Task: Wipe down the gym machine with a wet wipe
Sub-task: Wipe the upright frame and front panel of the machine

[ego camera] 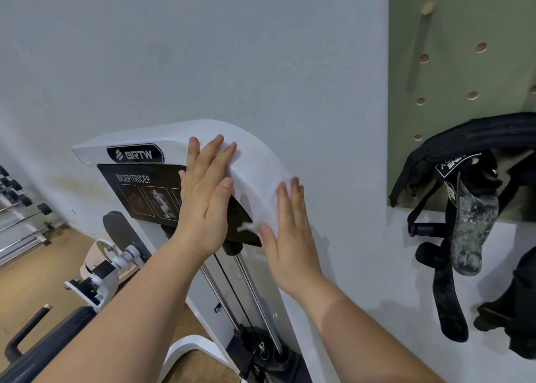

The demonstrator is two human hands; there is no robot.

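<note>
The gym machine has a glossy white curved top cover [136,139] with a black "BRTW" badge and a black "BICEP/TRICEP" panel below. My left hand [206,191] lies flat with straight fingers against the front edge of the cover. My right hand [290,231] presses a thin white wet wipe [269,208] flat against the cover's right side, fingers straight; a crumpled bit of the wipe sticks out near my thumb. Most of the wipe blends into the white cover.
Chrome guide rods [255,292] and a black cable run down to the weight stack [261,350]. A grey wall stands close behind. A green pegboard [452,63] at right holds black straps and handles [452,237]. Barbells [20,223] lie at far left; a padded arm [49,339] is at lower left.
</note>
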